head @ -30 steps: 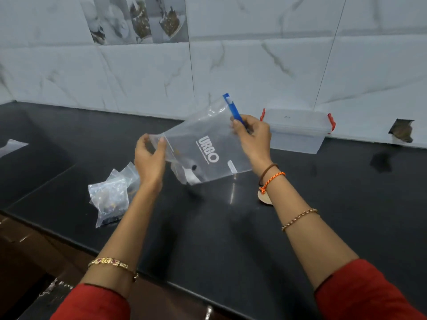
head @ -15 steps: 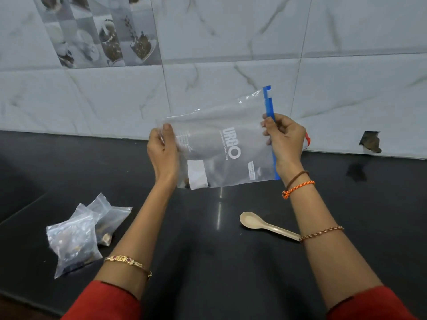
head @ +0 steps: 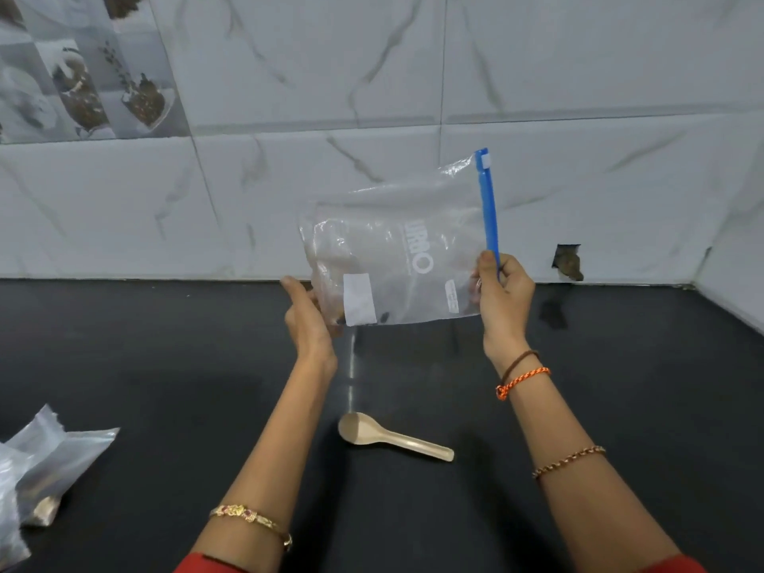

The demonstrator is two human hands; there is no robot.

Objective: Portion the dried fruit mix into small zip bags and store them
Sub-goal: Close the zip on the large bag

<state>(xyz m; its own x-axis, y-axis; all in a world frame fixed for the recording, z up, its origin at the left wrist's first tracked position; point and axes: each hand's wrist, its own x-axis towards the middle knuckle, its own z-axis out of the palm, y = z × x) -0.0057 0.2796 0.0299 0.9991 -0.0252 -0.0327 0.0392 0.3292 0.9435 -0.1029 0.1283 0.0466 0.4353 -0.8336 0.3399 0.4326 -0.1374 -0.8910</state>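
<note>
The big bag [head: 397,258] hangs sideways above the counter [head: 165,345], right hand [head: 502,291] pinching its zip end [head: 487,200], left hand [head: 308,316] curling around its bottom. If the zip is not fully sealed, the few leftover pieces may spill.

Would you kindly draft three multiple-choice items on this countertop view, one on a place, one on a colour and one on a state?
1. Where does the spoon lie?
A. inside the large bag
B. on the black counter, between the forearms
C. in the right hand

2. What colour is the zip strip of the large bag?
A. red
B. green
C. blue

3. How is the large bag held?
A. lying flat on the counter
B. lifted, held by both hands
C. hanging from the left hand alone

Answers: 1 B, it rests on the counter below the bag; 2 C, the strip is bright blue; 3 B, the left hand and right hand each hold a side.
</note>
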